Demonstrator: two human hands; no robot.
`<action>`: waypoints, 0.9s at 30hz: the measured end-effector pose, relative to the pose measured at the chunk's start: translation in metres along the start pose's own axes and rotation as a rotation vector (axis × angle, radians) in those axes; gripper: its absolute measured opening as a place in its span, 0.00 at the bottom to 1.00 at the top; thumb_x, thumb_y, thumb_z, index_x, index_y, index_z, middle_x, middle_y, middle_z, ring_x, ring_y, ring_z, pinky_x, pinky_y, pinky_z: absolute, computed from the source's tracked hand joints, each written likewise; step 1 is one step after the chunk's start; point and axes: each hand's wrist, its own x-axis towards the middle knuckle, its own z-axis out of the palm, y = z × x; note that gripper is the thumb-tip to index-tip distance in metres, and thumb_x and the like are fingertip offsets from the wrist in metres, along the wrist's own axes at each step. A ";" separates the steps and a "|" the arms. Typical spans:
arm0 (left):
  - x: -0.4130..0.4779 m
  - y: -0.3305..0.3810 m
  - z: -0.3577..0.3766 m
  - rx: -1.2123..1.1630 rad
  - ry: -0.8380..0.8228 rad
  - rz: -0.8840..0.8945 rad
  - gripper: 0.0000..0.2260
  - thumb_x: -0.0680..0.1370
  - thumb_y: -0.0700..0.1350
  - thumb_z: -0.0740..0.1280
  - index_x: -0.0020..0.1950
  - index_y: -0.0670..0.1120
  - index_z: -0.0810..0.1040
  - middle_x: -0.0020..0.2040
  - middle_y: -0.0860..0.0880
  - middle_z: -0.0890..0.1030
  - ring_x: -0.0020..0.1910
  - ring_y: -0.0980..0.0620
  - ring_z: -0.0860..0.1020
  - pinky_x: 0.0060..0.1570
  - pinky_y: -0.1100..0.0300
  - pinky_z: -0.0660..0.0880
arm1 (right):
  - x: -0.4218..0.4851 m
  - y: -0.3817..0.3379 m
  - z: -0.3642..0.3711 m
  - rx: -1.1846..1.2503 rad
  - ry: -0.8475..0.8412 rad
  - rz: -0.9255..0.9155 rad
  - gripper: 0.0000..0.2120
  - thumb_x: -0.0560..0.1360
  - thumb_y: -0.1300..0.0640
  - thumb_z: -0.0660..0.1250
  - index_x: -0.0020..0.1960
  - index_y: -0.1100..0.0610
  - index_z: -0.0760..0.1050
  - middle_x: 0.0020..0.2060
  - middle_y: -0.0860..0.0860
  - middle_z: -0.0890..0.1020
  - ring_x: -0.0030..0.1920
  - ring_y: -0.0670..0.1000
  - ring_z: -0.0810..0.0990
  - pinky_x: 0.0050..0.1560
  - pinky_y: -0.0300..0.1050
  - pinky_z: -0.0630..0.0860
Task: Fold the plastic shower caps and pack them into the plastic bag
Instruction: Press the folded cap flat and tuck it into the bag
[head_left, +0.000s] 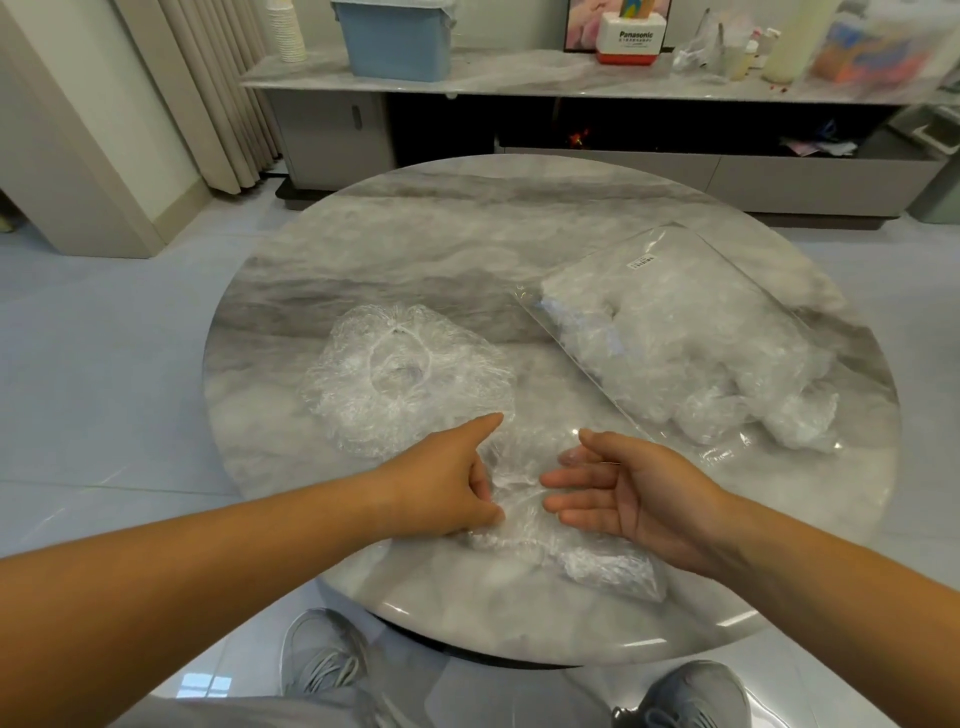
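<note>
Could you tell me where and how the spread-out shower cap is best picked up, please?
Pinch the elastic ring at the middle of the shower cap, coming from above: it lies flat on the table, opening up, and the ring is probably its firmest part.

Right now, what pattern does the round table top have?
Grey-and-white marble streaks across the table, best in the head view.

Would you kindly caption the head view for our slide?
Left hand grips a crumpled shower cap, right hand open; a spread cap and stuffed plastic bag lie on the table.
</note>
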 end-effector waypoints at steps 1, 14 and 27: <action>0.001 0.000 -0.001 -0.044 -0.002 -0.022 0.47 0.72 0.42 0.77 0.82 0.54 0.51 0.42 0.51 0.85 0.37 0.55 0.83 0.43 0.59 0.82 | -0.002 0.001 0.001 -0.019 0.000 -0.036 0.17 0.82 0.50 0.62 0.58 0.65 0.75 0.52 0.64 0.85 0.46 0.61 0.86 0.41 0.49 0.84; -0.003 0.011 -0.013 -0.478 -0.008 -0.281 0.21 0.72 0.54 0.78 0.50 0.36 0.82 0.42 0.42 0.86 0.38 0.51 0.83 0.46 0.53 0.84 | -0.030 0.029 -0.019 -0.954 0.059 -0.457 0.34 0.78 0.28 0.47 0.46 0.48 0.85 0.41 0.40 0.83 0.43 0.43 0.82 0.47 0.35 0.74; -0.012 0.011 -0.007 0.410 0.230 -0.177 0.28 0.65 0.69 0.75 0.56 0.55 0.72 0.53 0.55 0.68 0.49 0.55 0.73 0.44 0.60 0.71 | -0.034 0.021 -0.009 -1.218 -0.058 -0.349 0.32 0.79 0.33 0.46 0.29 0.44 0.79 0.28 0.35 0.81 0.47 0.38 0.83 0.61 0.42 0.75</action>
